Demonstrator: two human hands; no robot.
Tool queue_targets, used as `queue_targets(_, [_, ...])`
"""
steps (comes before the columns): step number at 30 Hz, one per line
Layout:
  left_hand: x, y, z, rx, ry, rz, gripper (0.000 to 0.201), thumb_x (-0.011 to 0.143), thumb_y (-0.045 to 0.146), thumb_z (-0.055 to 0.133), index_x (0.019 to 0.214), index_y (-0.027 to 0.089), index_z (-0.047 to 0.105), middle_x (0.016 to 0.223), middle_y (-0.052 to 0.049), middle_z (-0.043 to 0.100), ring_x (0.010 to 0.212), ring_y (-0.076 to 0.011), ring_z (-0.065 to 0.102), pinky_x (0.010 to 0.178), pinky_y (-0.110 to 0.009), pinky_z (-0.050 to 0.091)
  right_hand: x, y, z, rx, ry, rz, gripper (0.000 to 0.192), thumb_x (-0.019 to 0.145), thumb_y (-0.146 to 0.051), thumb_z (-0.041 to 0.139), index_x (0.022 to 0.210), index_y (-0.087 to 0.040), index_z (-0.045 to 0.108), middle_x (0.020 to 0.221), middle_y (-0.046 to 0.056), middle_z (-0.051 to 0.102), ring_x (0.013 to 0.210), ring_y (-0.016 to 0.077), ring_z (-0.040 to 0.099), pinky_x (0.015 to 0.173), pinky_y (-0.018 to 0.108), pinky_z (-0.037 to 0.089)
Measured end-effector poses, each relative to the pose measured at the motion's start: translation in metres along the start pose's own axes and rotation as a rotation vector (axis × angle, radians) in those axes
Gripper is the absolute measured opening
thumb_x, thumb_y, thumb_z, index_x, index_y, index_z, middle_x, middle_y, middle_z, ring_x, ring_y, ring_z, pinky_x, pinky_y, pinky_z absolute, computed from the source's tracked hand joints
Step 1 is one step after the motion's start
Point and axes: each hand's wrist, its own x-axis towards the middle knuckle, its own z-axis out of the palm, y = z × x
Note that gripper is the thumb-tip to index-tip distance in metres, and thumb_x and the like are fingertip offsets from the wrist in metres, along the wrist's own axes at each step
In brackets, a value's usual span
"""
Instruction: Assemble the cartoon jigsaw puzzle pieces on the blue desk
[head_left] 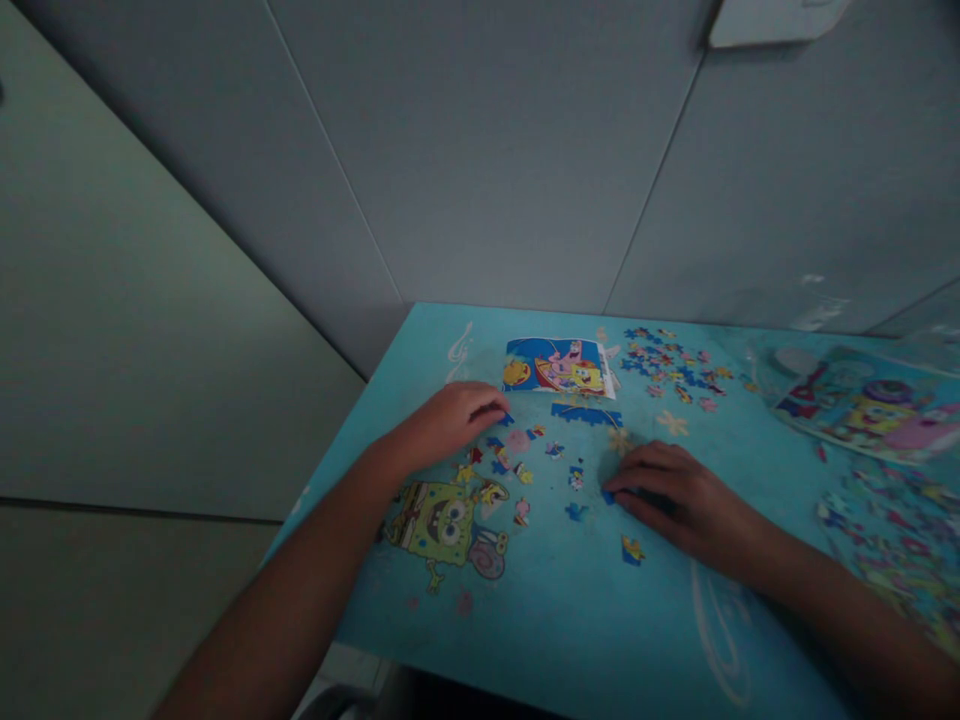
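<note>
My left hand (451,418) is closed, thumb and finger pinching a blue jigsaw piece (507,419) just below the reference picture card (556,366). At the right, my right hand (679,492) has its fingers curled down on another blue jigsaw piece (608,496) at the tabletop. Between the hands, near the card's lower edge, lies a joined strip of blue pieces (586,414). Several loose pieces are scattered below it, among them a yellow and blue piece (631,550) and a teal-blue piece (576,512).
The turquoise table (555,620) has a printed cartoon sponge (442,525). A cluster of loose pieces (667,365) lies at the back. To the right are a clear plastic bag with a cartoon picture (874,405) and a large spread of pieces (900,530). A grey wall (510,160) borders the table's far edge.
</note>
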Motion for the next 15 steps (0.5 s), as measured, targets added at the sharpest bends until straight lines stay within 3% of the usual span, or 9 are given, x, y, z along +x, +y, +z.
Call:
queue_targets(8, [-0.002, -0.008, -0.017, 0.063, 0.370, -0.261, 0.014, 0.096, 0.029, 0.058, 0.100, 0.022, 0.070, 0.085, 0.000, 0.071, 0.073, -0.0148, 0.061, 0.070, -0.028, 0.047, 0.000, 0.000, -0.001, 0.005, 0.007, 0.008, 0.021, 0.098, -0.026, 0.060, 0.112, -0.028, 0.075, 0.102, 0.006, 0.072, 0.096, 0.0224, 0.068, 0.086, 0.041, 0.056])
queue_targets(15, [-0.002, -0.011, -0.018, -0.013, 0.416, -0.317, 0.015, 0.093, 0.031, 0.059, 0.095, 0.021, 0.070, 0.091, -0.002, 0.075, 0.078, -0.0167, 0.065, 0.075, -0.030, 0.052, 0.000, 0.000, 0.000, 0.001, 0.006, 0.010, 0.020, 0.098, -0.027, 0.060, 0.111, -0.028, 0.075, 0.103, 0.006, 0.072, 0.096, 0.0225, 0.068, 0.086, 0.041, 0.056])
